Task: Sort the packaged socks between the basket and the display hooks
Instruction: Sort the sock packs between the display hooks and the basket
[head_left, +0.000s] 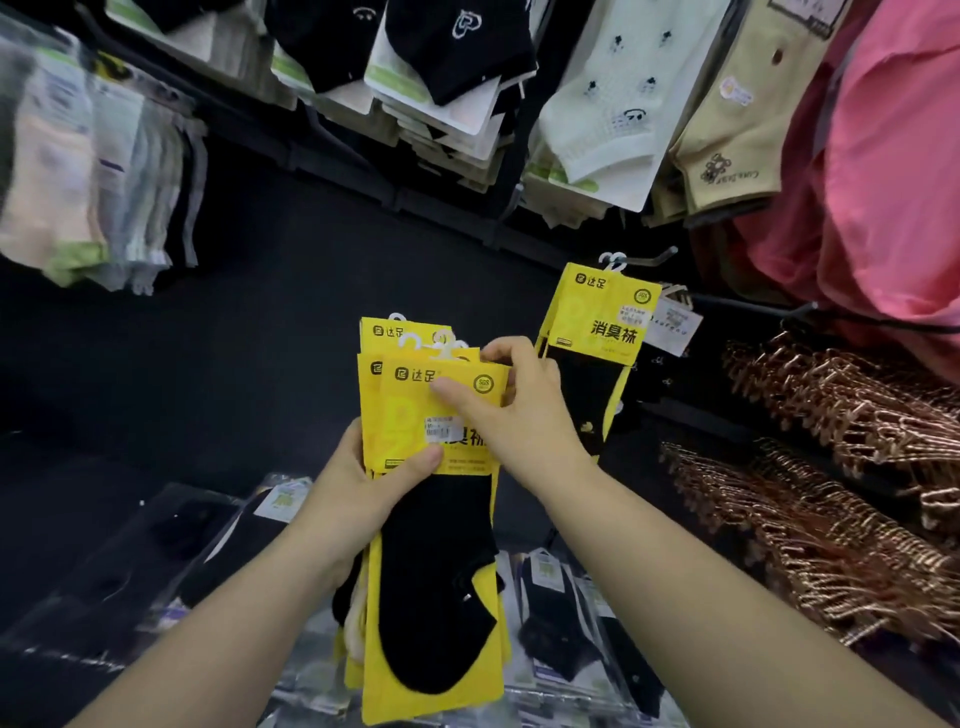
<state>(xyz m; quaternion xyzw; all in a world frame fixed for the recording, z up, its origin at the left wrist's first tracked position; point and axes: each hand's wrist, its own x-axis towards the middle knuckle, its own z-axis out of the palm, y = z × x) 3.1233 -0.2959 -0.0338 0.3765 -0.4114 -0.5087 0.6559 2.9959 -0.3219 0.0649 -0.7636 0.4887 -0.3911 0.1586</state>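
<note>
A: Left hand (358, 488) is wrapped round the lower part of a stack of yellow sock packs (431, 571), thumb pressed across the front card. The stack is held upright in mid-air, in front of the dark display wall.

B: Right hand (519, 410)?

A: It pinches the top of the front pack, thumb on the card face, fingers curled behind the upper edge. It looks like one is being peeled off for the display hook (652, 257), where a matching hung pack (602, 317) sits just to the right.

B: Risks?

A: The white hanger loops (410, 340) at the top of the stack are crowded and overlapping. Likely snag: pull one and it drags its neighbour. The left grip is low, so loosened packs could fan out and drop onto the bagged socks (550, 608) below.

B: And at the hook?

A: Upturned tip, small loop. A missed thread would leave the pack unhung or knock the hanging one off. I can't make out the basket here.
</note>
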